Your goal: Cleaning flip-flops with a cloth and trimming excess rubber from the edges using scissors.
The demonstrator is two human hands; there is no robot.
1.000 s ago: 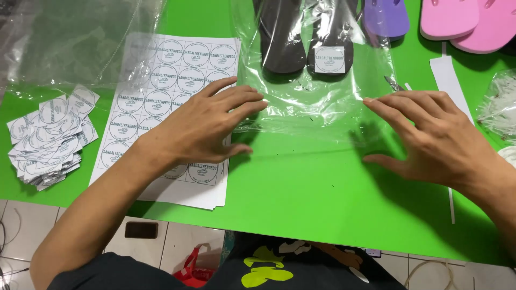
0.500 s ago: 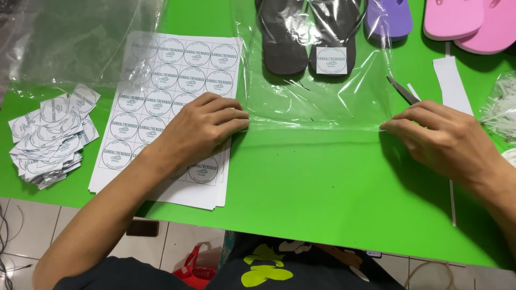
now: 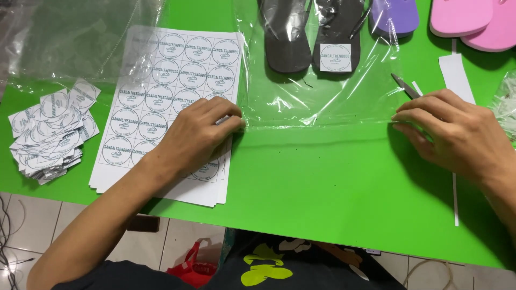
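We pinch the near edge of the clear plastic bag [image 3: 322,96] at both ends, left hand [image 3: 196,131] and right hand [image 3: 451,131] closed on it, its long axis running away from us, grey sandals [image 3: 312,32] inside

a clear plastic bag [image 3: 322,91] lies flat on the green table, glossy and wrinkled, its open edge toward the person, pinched at both corners. inside, a pair of dark grey flip-flops [image 3: 312,32] lies side by side, a square white label on one heel.
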